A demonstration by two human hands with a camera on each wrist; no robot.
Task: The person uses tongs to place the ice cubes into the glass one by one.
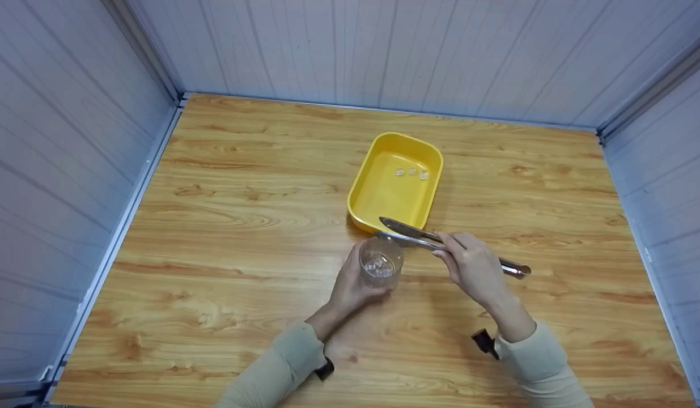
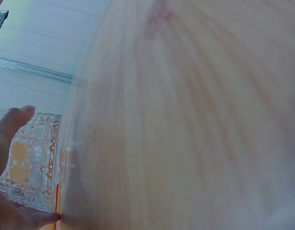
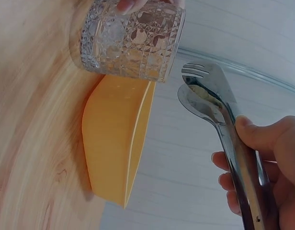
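A clear patterned glass (image 1: 381,266) stands in front of the yellow tub, with small clear pieces inside it. My left hand (image 1: 351,283) holds it, fingers and thumb around its side; the left wrist view shows the textured glass (image 2: 35,160) beside the thumb. My right hand (image 1: 477,269) grips metal tongs (image 3: 238,153), one tip fork-shaped, the other spoon-like. In the head view the tong tips are over the tub's near rim and the glass's mouth. I see nothing clearly held between them. Three small clear cubes (image 1: 412,171) lie in the yellow tub (image 1: 378,192).
The wood-grain table (image 1: 236,238) is bounded by pale panelled walls (image 1: 361,56) at the back and on both sides. A black wrist device (image 1: 484,343) sticks out at the right sleeve, another (image 1: 325,369) at the left sleeve.
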